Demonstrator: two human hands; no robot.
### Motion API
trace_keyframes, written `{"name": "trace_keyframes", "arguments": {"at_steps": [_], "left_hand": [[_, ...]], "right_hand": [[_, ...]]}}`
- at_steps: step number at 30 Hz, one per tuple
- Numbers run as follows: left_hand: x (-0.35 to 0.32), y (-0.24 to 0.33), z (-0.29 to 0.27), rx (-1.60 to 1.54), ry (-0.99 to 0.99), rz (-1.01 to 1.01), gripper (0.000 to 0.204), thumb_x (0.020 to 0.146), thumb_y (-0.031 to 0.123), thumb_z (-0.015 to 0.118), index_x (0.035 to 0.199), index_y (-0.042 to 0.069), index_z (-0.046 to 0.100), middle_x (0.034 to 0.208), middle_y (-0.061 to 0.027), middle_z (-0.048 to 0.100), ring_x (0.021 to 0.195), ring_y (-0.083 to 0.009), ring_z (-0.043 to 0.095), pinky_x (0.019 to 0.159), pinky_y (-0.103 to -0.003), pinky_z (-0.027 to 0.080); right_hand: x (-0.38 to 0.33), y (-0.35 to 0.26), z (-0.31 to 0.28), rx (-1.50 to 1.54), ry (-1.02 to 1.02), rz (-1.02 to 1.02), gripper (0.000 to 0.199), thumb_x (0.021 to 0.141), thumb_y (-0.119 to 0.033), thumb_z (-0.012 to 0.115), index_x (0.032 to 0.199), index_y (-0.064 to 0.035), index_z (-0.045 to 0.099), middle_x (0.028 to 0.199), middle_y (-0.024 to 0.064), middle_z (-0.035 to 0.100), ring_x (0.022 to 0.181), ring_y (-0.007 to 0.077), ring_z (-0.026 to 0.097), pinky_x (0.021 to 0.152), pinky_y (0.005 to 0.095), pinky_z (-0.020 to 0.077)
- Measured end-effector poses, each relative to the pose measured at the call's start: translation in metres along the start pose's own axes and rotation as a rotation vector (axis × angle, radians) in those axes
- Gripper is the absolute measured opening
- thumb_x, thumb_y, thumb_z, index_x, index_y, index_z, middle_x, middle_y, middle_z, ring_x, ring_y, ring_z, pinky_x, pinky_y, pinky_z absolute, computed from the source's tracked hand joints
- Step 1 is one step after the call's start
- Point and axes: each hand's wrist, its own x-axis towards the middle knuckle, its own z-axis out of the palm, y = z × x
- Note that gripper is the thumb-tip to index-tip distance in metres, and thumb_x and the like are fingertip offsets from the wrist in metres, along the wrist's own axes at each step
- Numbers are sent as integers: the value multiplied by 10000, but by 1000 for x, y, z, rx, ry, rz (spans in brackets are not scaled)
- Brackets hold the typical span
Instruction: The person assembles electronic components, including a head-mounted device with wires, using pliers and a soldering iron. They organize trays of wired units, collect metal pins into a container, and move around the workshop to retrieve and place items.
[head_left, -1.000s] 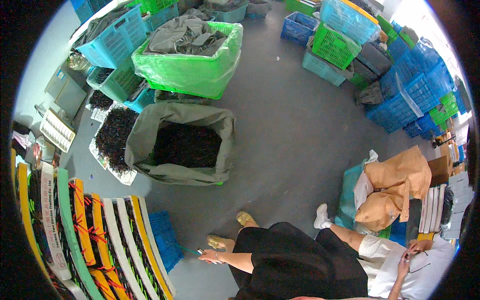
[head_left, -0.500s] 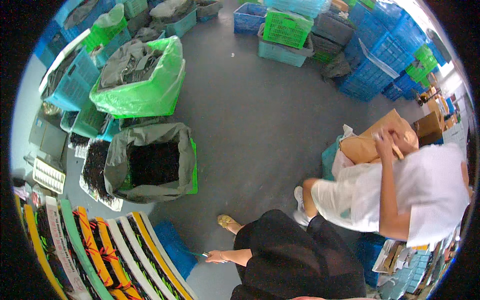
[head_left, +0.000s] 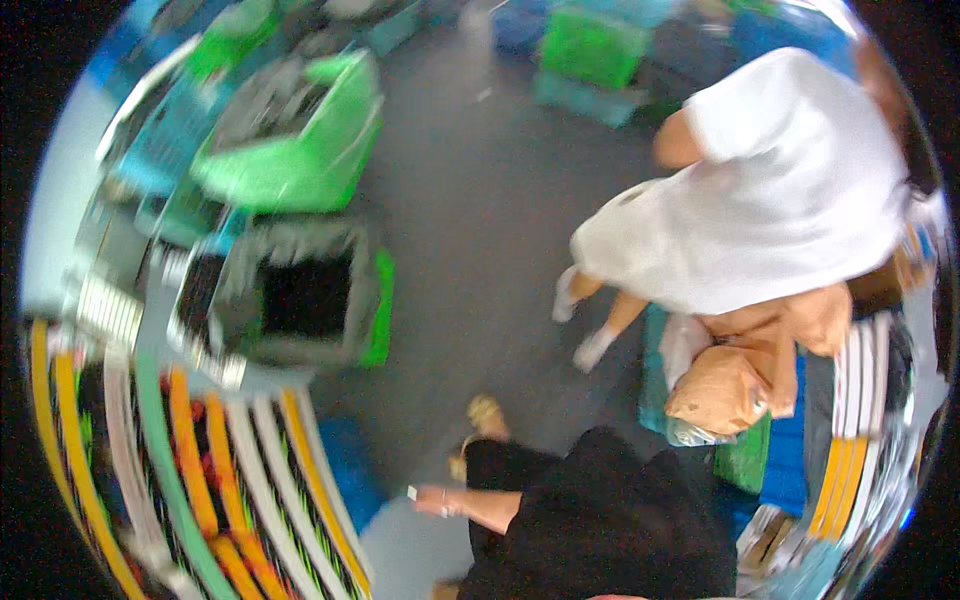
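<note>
My left hand [head_left: 436,501] hangs low beside my dark clothing, with a bracelet at the wrist. Its fingers are closed, and a small white piece [head_left: 412,492] sticks out of them; blur hides what kind of thing it is. A blue bin [head_left: 350,475] stands just to the left of this hand. Nearby on the left is a rack [head_left: 285,480] of long white, yellow, orange and green strips with dark items between them. My right hand does not show.
A person [head_left: 760,190] in white stands at the right, beside a brown paper bag [head_left: 720,390] in a teal crate [head_left: 653,370]. At the left are a grey-lined crate [head_left: 235,310] with dark contents and a green-lined crate [head_left: 290,185]. Stacked crates [head_left: 592,48] line the far side.
The view has shifted and blurred. The person in white has moved farther off and turned, and the paper bag now sits lower in view. My left hand stays low, still closed.
</note>
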Motion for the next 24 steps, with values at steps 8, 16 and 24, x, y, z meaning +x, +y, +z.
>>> {"name": "trace_keyframes", "arguments": {"at_steps": [8,16,24], "left_hand": [[11,27,-11,-102,-18,-37,628,761,392,567,1139,-83,405,1139,-224,444,1050,-332,423,890,-353,325],[-1,19,-26,-116,-16,-122,649,753,437,558,1117,-82,417,1105,-229,461,1026,-338,438,882,-358,327],[1,17,-21,-36,-73,-98,622,758,400,561,1137,-69,410,1130,-231,450,1042,-345,431,884,-371,337]], "right_hand": [[-29,-78,-50,279,90,450,287,800,-315,543,654,-77,477,539,-12,463,489,80,436,446,244,342],[-23,-57,-56,161,21,423,341,770,-361,567,583,-93,471,506,-11,461,456,78,424,435,226,326],[-15,-116,-61,108,45,419,327,751,-364,584,630,-80,476,515,0,461,444,87,414,394,251,317]]}}
